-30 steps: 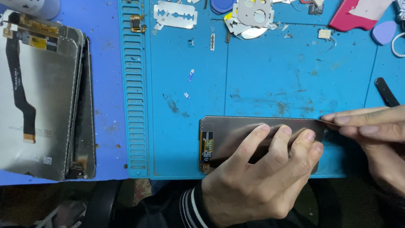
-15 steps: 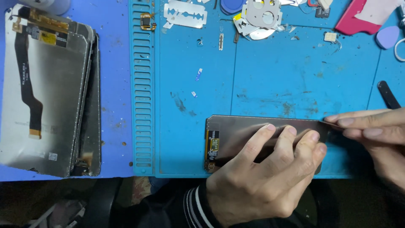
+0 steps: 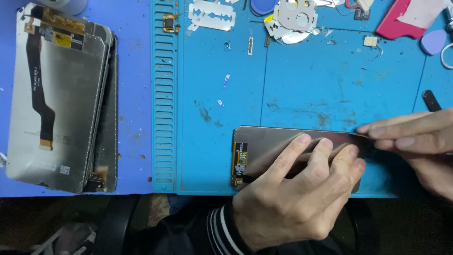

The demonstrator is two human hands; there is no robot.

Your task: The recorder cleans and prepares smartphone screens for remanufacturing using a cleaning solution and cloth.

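A phone display panel (image 3: 269,146) lies face down on the blue work mat (image 3: 306,85), near its front edge. The panel's back is a dull metallic brown, with a small yellow and black flex piece at its left end. My left hand (image 3: 292,198), in a striped sleeve, presses its fingers flat on the panel's middle and holds it down. My right hand (image 3: 420,141) comes in from the right with its fingertips pinched together on the panel's raised right end. Whether a thin tool sits between those fingers cannot be told.
A stack of display panels (image 3: 61,104) with black flex cables lies on the left. Along the mat's far edge are a razor blade (image 3: 211,15), metal plates (image 3: 295,16), a pink piece (image 3: 406,21) and a purple pick (image 3: 433,41). A black tool (image 3: 431,100) lies at the right.
The view has shifted a little, so everything sits slightly further right in the frame. Both hands keep the same hold on the panel.
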